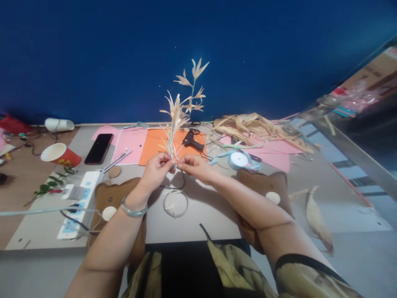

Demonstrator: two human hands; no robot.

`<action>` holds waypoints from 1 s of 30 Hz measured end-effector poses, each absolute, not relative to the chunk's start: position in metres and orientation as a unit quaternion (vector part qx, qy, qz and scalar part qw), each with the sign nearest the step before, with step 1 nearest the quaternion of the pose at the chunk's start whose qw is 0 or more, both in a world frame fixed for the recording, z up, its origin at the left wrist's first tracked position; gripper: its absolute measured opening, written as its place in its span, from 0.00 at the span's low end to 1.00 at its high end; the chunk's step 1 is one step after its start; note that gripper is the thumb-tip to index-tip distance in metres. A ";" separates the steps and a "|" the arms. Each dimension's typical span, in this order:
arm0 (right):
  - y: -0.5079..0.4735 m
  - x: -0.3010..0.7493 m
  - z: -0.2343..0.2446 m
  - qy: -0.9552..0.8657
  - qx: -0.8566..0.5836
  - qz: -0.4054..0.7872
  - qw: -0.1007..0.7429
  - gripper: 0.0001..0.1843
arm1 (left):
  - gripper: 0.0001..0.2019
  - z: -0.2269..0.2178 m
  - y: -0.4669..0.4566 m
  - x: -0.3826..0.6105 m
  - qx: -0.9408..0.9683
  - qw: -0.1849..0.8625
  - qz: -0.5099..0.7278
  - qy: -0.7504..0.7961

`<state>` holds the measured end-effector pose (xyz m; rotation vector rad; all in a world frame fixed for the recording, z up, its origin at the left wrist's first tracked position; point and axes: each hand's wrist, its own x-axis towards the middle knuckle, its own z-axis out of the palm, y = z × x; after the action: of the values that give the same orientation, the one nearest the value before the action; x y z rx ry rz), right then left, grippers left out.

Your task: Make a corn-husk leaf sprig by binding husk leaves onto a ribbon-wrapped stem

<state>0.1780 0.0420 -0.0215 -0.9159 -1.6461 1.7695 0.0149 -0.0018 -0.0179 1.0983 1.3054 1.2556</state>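
Both hands meet at the table's middle, pinching the bottom of an upright sprig (pixel 179 108) of dried tan leaves on a pale blue wrapped stem. My left hand (pixel 156 167), with a green bangle on its wrist, is closed round the stem's base. My right hand (pixel 194 164) is closed too, its fingertips touching the stem's lower end right beside the left thumb. The sprig rises well above the hands against the blue wall. A small coil of wire (pixel 175 203) lies on the table just below the hands.
A black glue gun (pixel 192 139) lies on orange paper (pixel 155 147). A roll of pale blue ribbon (pixel 238 160), pink sheets (pixel 128 142), a heap of dried husks (pixel 254 126), a phone (pixel 99 148), a red paper cup (pixel 60 154), a power strip (pixel 79 203) and brown pads (pixel 107 198) surround the hands.
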 end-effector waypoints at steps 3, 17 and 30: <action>0.042 0.177 -0.025 -0.622 -0.330 0.646 0.295 0.14 | 0.15 -0.020 -0.001 0.015 0.459 0.478 0.516 0.543; 0.028 0.170 -0.031 -0.655 -0.365 0.551 0.365 0.11 | 0.12 -0.031 0.000 0.021 0.464 0.441 0.517 0.568; 0.026 0.166 -0.036 -0.706 -0.402 0.445 0.376 0.08 | 0.08 -0.045 -0.001 0.031 0.524 0.262 0.544 0.600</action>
<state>0.1663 0.0258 -0.0360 -1.0288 -1.8058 1.1383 0.0310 -0.0009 -0.0451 1.4170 1.6241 1.4730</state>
